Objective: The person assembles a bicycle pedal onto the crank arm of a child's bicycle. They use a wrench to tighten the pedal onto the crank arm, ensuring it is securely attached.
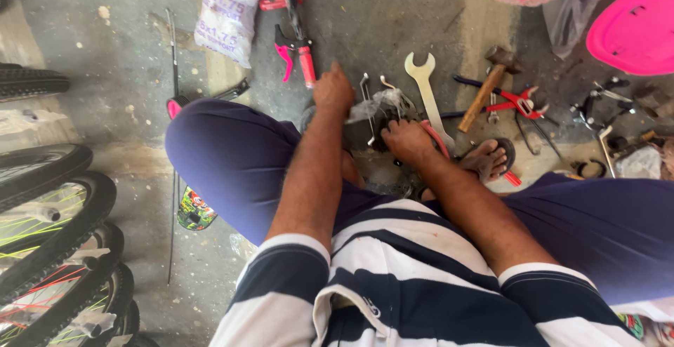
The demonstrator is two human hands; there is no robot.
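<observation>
I sit on a concrete floor with my knees spread, wearing purple trousers (232,157). My left hand (333,92) reaches forward with its fingers curled and seems to grip a crumpled piece of clear plastic (379,101). My right hand (406,141) is closed over a small dark part (382,126) on the floor between my legs. A red-handled tool (437,140) lies right beside that hand. What the fingers enclose is mostly hidden. My sandalled foot (491,159) rests just to the right.
A large silver open-end spanner (425,87), a wooden-handled hammer (486,84) and red-handled cutters (523,101) lie ahead. A pink-gripped bicycle part (300,56) and a white sack (228,14) are further out. Bicycle wheels (56,242) stand at left, a pink lid (632,24) at right.
</observation>
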